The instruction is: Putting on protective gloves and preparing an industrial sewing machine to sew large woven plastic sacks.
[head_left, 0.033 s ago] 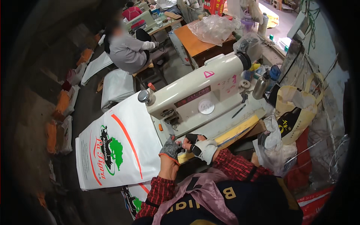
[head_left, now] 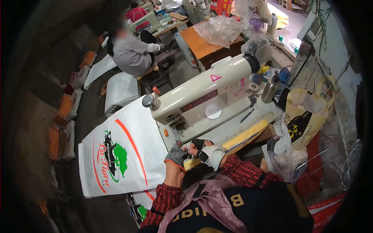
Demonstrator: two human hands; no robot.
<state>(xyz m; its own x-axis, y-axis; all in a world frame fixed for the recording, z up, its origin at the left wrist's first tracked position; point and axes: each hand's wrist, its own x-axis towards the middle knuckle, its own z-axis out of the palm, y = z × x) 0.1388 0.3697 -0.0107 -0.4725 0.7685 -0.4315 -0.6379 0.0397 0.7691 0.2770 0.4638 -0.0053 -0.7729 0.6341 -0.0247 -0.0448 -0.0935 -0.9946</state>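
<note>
My left hand [head_left: 176, 156], in a grey fingerless glove with an orange cuff edge, is closed at the table's near edge. Its fingertips meet those of my right hand [head_left: 209, 153], which wears a black and white glove and is bent into a pinch. Whatever lies between the fingers is too small to make out. Just beyond them stands a cream sewing machine [head_left: 229, 79], its needle area [head_left: 176, 121] a short way off. A white printed sack [head_left: 134, 159] with a green tree and red stripes hangs over the table's left side, beside my left hand.
A pen [head_left: 247, 115], a steel bottle [head_left: 271, 89] and a cloth bag [head_left: 307, 105] are at the right. Yellow edging [head_left: 248, 134] runs along the table front. Behind the machine sit folded white sacks [head_left: 122, 91] and a seated person [head_left: 134, 54]; an orange-brown table [head_left: 198, 40] stands farther back.
</note>
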